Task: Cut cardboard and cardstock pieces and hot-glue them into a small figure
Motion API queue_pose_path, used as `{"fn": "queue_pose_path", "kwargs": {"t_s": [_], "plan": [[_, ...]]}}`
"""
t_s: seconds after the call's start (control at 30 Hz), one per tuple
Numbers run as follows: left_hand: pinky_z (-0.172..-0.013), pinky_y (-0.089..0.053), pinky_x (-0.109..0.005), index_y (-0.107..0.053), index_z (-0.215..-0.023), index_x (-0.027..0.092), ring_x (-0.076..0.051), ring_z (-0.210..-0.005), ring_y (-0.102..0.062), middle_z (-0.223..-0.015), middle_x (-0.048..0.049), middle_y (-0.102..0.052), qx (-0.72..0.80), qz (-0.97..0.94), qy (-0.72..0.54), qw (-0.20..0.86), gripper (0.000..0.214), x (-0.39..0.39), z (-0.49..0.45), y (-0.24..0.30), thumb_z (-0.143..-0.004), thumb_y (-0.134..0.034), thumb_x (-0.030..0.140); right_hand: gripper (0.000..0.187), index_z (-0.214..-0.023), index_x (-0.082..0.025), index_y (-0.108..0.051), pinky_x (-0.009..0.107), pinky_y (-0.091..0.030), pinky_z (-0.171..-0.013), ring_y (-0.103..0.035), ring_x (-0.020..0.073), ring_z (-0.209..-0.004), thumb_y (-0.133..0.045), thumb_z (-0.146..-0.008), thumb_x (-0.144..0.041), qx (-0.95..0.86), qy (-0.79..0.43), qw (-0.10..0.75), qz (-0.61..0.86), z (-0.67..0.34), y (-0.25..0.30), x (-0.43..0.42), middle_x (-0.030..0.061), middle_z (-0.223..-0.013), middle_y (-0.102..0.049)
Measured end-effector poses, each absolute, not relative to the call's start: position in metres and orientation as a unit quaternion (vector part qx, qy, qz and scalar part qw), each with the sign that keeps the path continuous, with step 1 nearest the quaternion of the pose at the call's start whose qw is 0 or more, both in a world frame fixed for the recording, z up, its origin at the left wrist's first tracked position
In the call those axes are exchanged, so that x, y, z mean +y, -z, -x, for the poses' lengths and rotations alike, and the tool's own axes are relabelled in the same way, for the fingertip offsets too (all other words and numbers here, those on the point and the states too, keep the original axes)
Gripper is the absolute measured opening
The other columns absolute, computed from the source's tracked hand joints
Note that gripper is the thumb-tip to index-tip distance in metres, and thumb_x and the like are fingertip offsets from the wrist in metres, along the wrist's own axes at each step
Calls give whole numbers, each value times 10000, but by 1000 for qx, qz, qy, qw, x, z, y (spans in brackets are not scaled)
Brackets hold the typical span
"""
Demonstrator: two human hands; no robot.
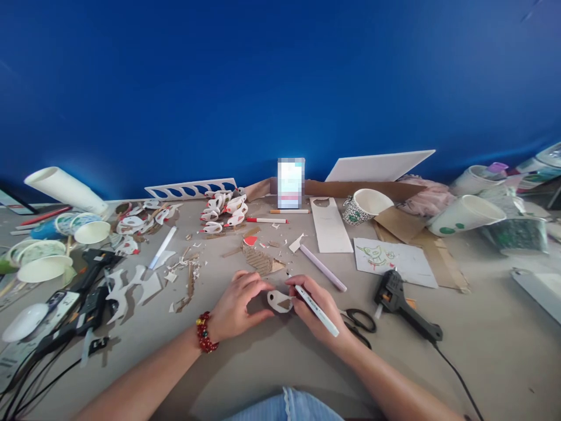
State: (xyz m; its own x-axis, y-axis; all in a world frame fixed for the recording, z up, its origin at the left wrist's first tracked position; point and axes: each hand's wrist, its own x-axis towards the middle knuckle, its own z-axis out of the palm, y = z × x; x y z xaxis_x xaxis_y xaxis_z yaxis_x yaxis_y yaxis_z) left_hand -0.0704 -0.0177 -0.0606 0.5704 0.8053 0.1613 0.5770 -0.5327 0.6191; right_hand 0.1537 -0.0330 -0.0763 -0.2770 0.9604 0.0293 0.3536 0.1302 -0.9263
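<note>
A small white bird-shaped cutout with a dark eye spot and an open hole in its body is at the front middle of the table. My left hand, with a red bead bracelet at the wrist, steadies its left side between thumb and index finger. A white marker is gripped in my right hand, its dark tip above the cutout; whether it touches is unclear. Just beyond lie a corrugated cardboard scrap and a lilac marker. Black-handled scissors are partly hidden by my right wrist.
Finished-looking white birds with red beaks are clustered at the back. A black glue gun with its cable lies right, near a bird drawing and paper cups. Cups, cables and white scraps crowd the left. A lit phone stands behind.
</note>
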Motion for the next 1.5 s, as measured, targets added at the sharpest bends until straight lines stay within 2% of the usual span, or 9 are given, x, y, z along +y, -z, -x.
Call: {"fn": "queue_pose_path", "kwargs": {"t_s": [0.13,0.3,0.47,0.6,0.7,0.97,1.13,1.3,1.5], "plan": [[-853,-417,-352,-618,-1017,193,-200,-848,-551,-874,-36,-599,422,-847,-217,241,237,-19,67,62,-869,-634,378,217,-1055,-215,-568,256,-462,-669,-593,169,-710,-470,-867,-166,-681,-422,339,494,-153,77,-33,5,-814,-626],[-868,-413,-364,-622,-1010,200,-210,-886,-584,-924,-41,-625,438,-846,-213,218,224,-18,67,69,-854,-647,359,250,-1160,-220,-577,299,-461,-790,-608,210,-884,-490,-928,-252,-688,-365,370,506,-156,80,-30,55,-975,-644],[-892,-409,-407,-589,-1094,206,-241,-927,-595,-1003,-58,-640,442,-844,-206,223,390,-18,69,74,-784,-695,417,264,-1095,-232,-656,295,-450,-743,-582,194,-821,-442,-955,-298,-649,-375,431,503,-162,80,-34,46,-926,-626],[-783,-462,-333,-410,-1320,194,-186,-796,-571,-917,-38,-600,443,-801,-259,308,428,-26,71,71,-903,-465,271,195,-989,-218,-641,249,-397,-559,-504,147,-621,-485,-933,-320,-584,-462,485,458,-161,80,-43,-4,-705,-558],[-741,-479,-292,-332,-1378,183,-159,-743,-560,-906,-37,-580,404,-782,-284,380,450,-31,71,68,-928,-335,171,130,-879,-209,-559,225,-377,-501,-473,122,-549,-563,-906,-336,-522,-535,513,422,-157,79,-48,-27,-641,-546],[-885,-512,-336,-101,-1524,242,-191,-992,-642,-1172,-116,-643,308,-791,-303,434,628,-33,67,63,-965,-372,151,176,-807,-178,-615,212,-409,-490,-515,104,-502,-668,-861,-337,-511,-576,487,412,-151,72,-51,-14,-588,-595],[-929,-513,-390,26,-1539,242,-226,-1042,-660,-1463,-194,-437,292,-792,-284,455,762,-35,67,59,-930,-421,139,177,-848,-178,-632,215,-440,-511,-547,112,-537,-642,-884,-352,-518,-593,469,400,-148,69,-50,1,-635,-623],[-1016,-463,-433,69,-1535,234,-254,-1165,-614,-1532,-202,-334,277,-799,-277,456,851,-35,65,59,-865,-425,55,157,-865,-176,-643,213,-461,-534,-578,122,-585,-621,-903,-326,-561,-581,439,394,-146,71,-53,16,-675,-648],[-839,-567,-380,-66,-1526,282,-201,-913,-705,-1547,-180,-305,302,-770,-293,480,897,-46,58,55,-762,-451,13,167,-950,-172,-663,226,-491,-551,-606,132,-602,-602,-913,-323,-582,-614,406,345,-142,72,-58,41,-741,-686]]}}
